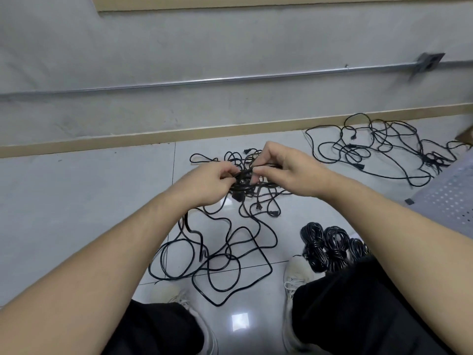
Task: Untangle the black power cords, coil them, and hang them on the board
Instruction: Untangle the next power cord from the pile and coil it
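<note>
A tangle of black power cords [225,254] sprawls over the white floor tiles in front of me. My left hand [210,183] grips a knotted bunch of these cords lifted off the floor. My right hand [286,170] pinches strands of the same bunch from the right, thumb and fingers curled round them. Loose loops and plugs hang below both hands. A second tangle of black cords [384,147] lies by the wall at the right. Three coiled, tied cords [330,247] lie beside my right shoe.
My white shoes [297,275] and black trousers fill the bottom of the view. A grey perforated panel [450,198] lies at the right edge. A metal conduit [204,82] runs along the grey wall, with a wooden skirting [128,142] at its foot.
</note>
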